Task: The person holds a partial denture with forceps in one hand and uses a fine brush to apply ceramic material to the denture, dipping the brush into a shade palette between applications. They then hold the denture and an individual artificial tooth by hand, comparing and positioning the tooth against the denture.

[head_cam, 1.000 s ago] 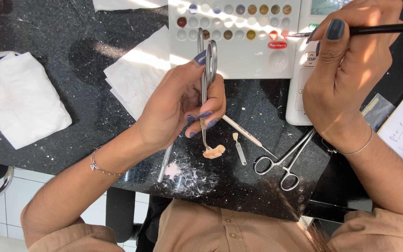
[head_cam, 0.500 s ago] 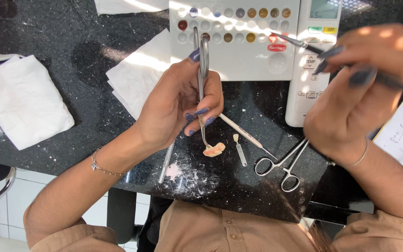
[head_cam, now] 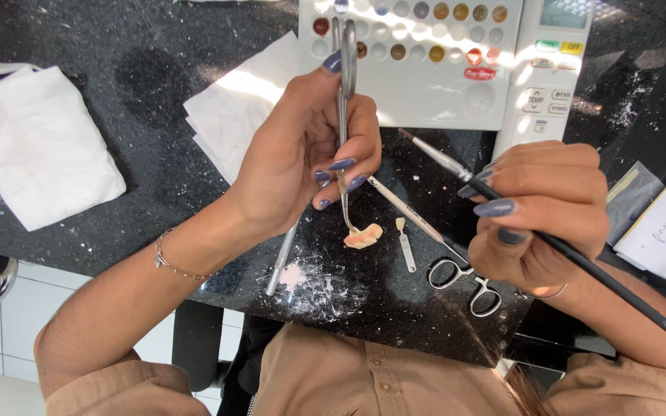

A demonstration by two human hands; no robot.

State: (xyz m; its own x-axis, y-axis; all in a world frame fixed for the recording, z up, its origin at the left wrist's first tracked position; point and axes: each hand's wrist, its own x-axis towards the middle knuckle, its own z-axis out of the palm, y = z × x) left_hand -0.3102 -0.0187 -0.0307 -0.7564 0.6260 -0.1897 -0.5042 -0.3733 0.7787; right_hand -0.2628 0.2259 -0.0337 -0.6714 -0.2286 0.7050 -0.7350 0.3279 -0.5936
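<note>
Open dark surface [head_cam: 156, 69] left between folded tissue [head_cam: 32, 146] and napkins [head_cam: 233, 115]; blocked right by scissors [head_cam: 464, 277], palette [head_cam: 425, 62], small tools.

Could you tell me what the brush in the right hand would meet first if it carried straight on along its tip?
Probably the left hand holding the forceps; depth is unclear, so the brush might pass above.

Surface [head_cam: 79, 46]: black, white-speckled, with a white powder smear [head_cam: 325, 289] at 6 o'clock. Forceps [head_cam: 344, 115]: silver, tip on a peach-pink dental piece [head_cam: 362, 236]. Brush [head_cam: 580, 262]: black handle, silver ferrule, brown tip. Palette [head_cam: 425, 85] at 12: white, with brown, red and orange wells. Napkin [head_cam: 32, 146] at 9: white. Nails on both hands: slate blue. Shirt [head_cam: 348, 385]: tan.
</note>
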